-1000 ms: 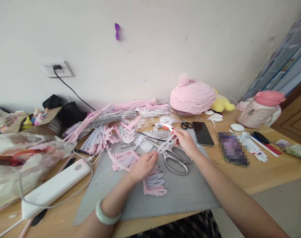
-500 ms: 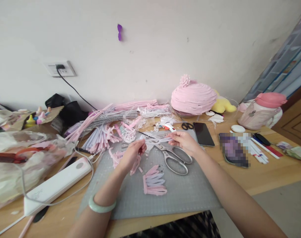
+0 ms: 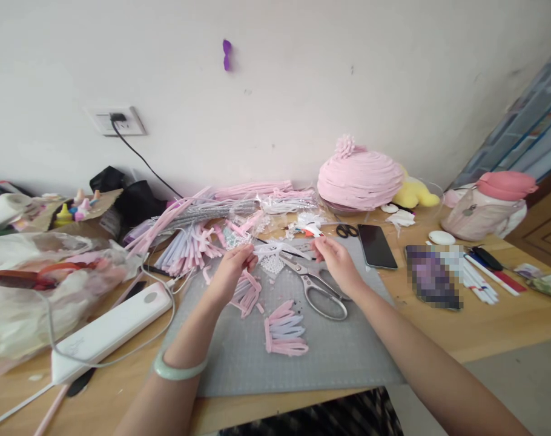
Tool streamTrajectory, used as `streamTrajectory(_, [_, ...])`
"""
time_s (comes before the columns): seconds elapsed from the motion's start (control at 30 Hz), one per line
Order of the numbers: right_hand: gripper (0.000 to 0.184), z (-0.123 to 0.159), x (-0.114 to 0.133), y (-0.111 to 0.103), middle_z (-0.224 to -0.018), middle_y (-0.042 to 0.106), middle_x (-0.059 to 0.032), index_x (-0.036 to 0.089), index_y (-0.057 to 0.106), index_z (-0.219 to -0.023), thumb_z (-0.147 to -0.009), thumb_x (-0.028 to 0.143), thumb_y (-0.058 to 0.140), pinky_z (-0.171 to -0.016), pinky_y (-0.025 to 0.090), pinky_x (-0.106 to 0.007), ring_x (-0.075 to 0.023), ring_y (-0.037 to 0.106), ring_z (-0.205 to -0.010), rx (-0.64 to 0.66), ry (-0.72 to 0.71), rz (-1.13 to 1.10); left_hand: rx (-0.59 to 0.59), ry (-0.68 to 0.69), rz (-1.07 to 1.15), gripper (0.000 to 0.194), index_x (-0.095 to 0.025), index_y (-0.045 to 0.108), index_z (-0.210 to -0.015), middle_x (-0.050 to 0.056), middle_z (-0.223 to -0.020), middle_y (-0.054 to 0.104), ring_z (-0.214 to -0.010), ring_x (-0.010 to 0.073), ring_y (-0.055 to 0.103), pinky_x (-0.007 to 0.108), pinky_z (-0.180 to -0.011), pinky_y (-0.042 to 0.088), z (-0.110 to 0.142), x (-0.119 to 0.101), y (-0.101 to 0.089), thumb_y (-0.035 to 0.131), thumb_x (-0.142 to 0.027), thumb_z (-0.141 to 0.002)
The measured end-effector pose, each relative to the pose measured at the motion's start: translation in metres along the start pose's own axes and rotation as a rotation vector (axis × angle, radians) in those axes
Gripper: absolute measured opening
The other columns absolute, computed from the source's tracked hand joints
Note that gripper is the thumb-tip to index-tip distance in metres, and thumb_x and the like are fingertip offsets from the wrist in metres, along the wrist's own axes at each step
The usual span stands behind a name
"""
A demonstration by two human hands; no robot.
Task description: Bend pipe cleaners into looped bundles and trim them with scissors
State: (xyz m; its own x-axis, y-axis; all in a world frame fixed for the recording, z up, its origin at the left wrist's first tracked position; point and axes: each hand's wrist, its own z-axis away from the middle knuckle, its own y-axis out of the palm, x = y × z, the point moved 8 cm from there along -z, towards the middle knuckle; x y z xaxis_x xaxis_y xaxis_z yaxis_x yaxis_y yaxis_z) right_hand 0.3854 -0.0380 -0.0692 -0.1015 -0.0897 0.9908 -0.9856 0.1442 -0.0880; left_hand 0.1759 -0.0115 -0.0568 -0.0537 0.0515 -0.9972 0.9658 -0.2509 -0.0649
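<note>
My left hand (image 3: pixel 239 264) is closed in a pinch above the grey cutting mat (image 3: pixel 339 363). A pale lavender pipe cleaner (image 3: pixel 275 248) runs from its fingertips toward the right, somewhat blurred. My right hand (image 3: pixel 338 261) is also closed, fingertips pressed together; what they hold is too small to make out. Large metal scissors (image 3: pixel 309 284) lie between and below the hands. Nearer me on the mat rests a row of pink and lavender pipe cleaner loops (image 3: pixel 285 329) joined to a pink strip. Cut pink pieces (image 3: pixel 247 295) lie beside my left wrist, and white beads (image 3: pixel 272 264) behind the scissors.
Pipe cleaner bundles (image 3: pixel 189 248) lie at the back. A pink dome-shaped piece (image 3: pixel 359 178) stands by the wall. To the right are a phone (image 3: pixel 378 246), markers (image 3: pixel 482 281) and a bottle (image 3: pixel 479 209). A white power strip (image 3: pixel 112 333) and plastic bag (image 3: pixel 52 303) sit left.
My hands have moved apart, the left one shifting left and back. The pale pipe cleaner no longer plainly spans both hands. The view has turned slightly.
</note>
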Motion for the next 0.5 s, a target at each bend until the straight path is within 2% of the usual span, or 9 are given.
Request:
streamTrajectory(0.1, [0.052,0.004,0.001,0.021,-0.105,0.062,-0.009,0.021,0.057,-0.1,-0.077,0.064,0.041,-0.084,0.041,-0.034,-0.0211,0.055,-0.1,0.248,0.035,-0.211,0.091,-0.042,0.187,0.031,-0.02,0.032,-0.052,-0.006,-0.047,0.032,-0.048,0.0094,0.03,0.024,-0.05,0.026,0.006,-0.002,0.012,0.048,-0.034,-0.075])
streamTrajectory(0.17, [0.06,0.012,0.001,0.038,-0.111,0.06,-0.0098,0.022,0.052,-0.106,-0.076,0.07,0.035,-0.091,0.037,-0.037,-0.0215,0.052,-0.108,0.428,0.097,-0.316,0.14,-0.065,0.206,0.032,-0.02,0.033,-0.051,-0.006,-0.046,0.031,-0.047,0.0089,0.028,0.024,-0.049,0.026,0.01,-0.003,0.02,0.049,-0.033,-0.075])
streamTrajectory(0.27, [0.059,0.027,0.0,0.057,-0.107,0.063,-0.0088,0.023,0.047,-0.102,-0.073,0.073,0.035,-0.091,0.035,-0.038,-0.021,0.055,-0.104,0.604,0.158,-0.428,0.21,-0.104,0.181,0.034,-0.019,0.034,-0.049,-0.005,-0.046,0.03,-0.046,0.0087,0.026,0.024,-0.048,0.024,0.014,0.0,0.03,0.049,-0.034,-0.076])
streamTrajectory(0.37, [0.045,0.04,0.002,0.07,-0.093,0.065,-0.005,0.024,0.043,-0.097,-0.076,0.065,0.044,-0.091,0.033,-0.036,-0.0184,0.058,-0.095,0.736,0.172,-0.491,0.233,-0.121,0.179,0.034,-0.019,0.035,-0.048,-0.005,-0.046,0.029,-0.046,0.0088,0.024,0.025,-0.046,0.021,0.016,0.003,0.034,0.049,-0.034,-0.075])
streamTrajectory(0.43, [0.038,0.044,0.004,0.075,-0.082,0.064,-0.0022,0.024,0.041,-0.094,-0.078,0.058,0.049,-0.087,0.036,-0.034,-0.017,0.059,-0.088,0.77,0.172,-0.509,0.238,-0.136,0.181,0.032,-0.019,0.036,-0.049,-0.006,-0.045,0.028,-0.046,0.009,0.023,0.025,-0.046,0.02,0.016,0.005,0.034,0.049,-0.034,-0.075])
streamTrajectory(0.5, [0.035,0.046,0.002,0.077,-0.07,0.06,0.0013,0.024,0.041,-0.09,-0.079,0.056,0.049,-0.076,0.04,-0.031,-0.0153,0.059,-0.074,0.765,0.207,-0.52,0.238,-0.155,0.173,0.031,-0.019,0.036,-0.051,-0.006,-0.046,0.028,-0.046,0.0091,0.023,0.025,-0.046,0.02,0.015,0.007,0.033,0.048,-0.034,-0.075])
